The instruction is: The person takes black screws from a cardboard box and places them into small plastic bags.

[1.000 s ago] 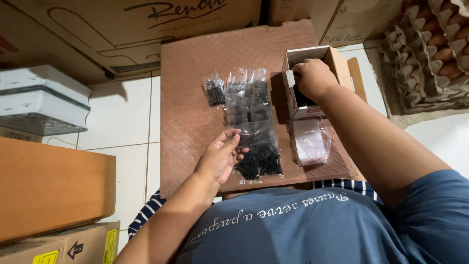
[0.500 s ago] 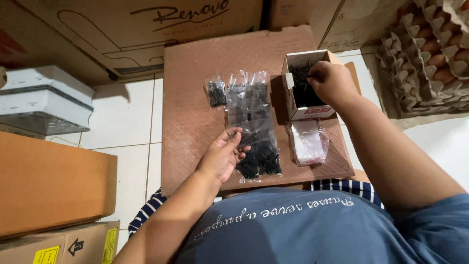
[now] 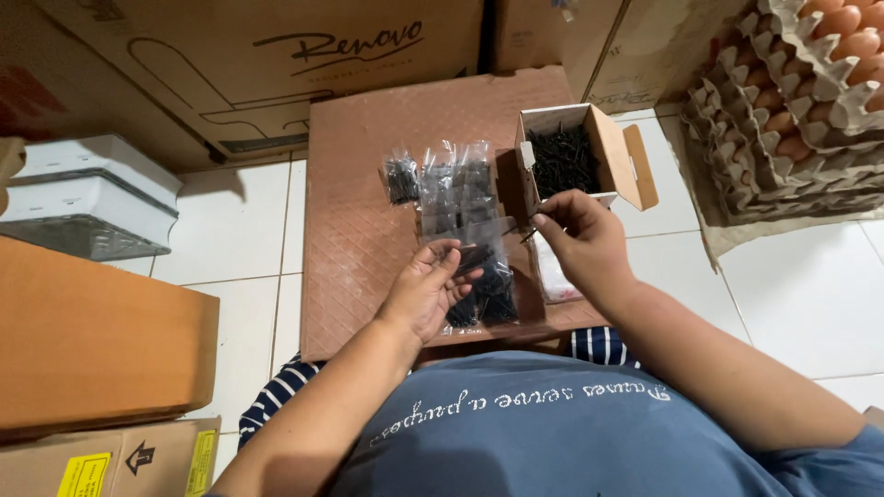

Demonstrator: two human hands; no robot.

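Stacked egg trays (image 3: 801,101), cardboard cartons (image 3: 276,64)

Bare board (image 3: 345,239) left; box (image 3: 575,161) right

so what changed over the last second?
The right hand came out of the open box of black screws and moved toward the left hand, pinching a few screws. The left hand kept holding the small clear bag; the filled bags on the brown board stayed put.
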